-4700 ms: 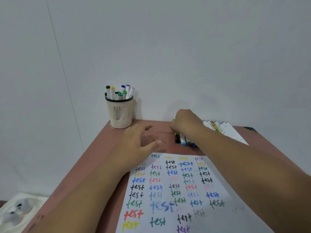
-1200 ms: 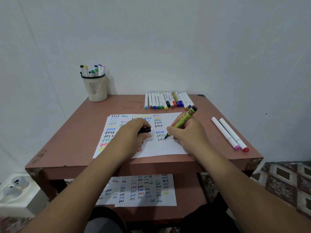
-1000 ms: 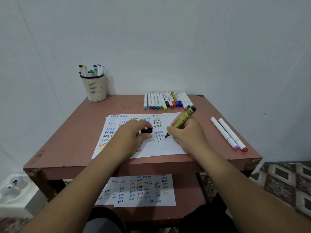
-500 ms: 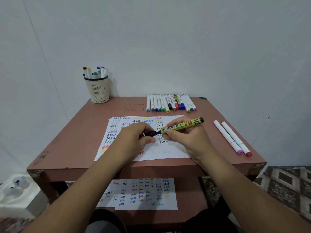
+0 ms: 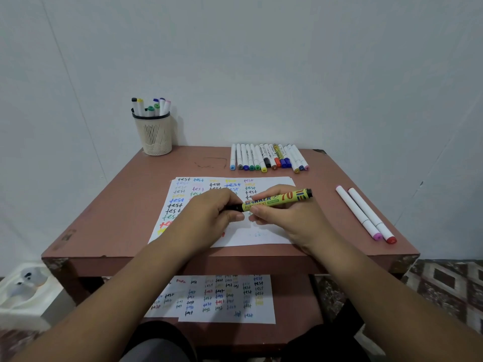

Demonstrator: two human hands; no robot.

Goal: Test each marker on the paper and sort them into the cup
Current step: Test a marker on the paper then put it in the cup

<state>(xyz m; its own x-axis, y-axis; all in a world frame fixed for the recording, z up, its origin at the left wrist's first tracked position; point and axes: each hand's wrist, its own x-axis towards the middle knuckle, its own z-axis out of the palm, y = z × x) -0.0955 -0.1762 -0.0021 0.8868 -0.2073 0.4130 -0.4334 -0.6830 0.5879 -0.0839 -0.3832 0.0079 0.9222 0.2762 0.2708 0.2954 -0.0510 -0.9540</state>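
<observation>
The right hand point(image 5: 282, 218) grips the yellow marker point(image 5: 277, 199) level above the paper point(image 5: 271, 237), while the left hand point(image 5: 209, 212) pinches the black cap point(image 5: 234, 207) at its tip, probably to close it before sorting. The cup point(image 5: 154, 134) stands at the tabletop's point(image 5: 125, 205) far left, holding other markers.

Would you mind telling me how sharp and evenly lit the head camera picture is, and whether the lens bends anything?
Head view: soft, even light, with the mesh cup casting a faint shadow on the wall; the yellow marker label reads clearly; wide-angle distortion stretches the forearms and bows the wall seams near the edges.
</observation>
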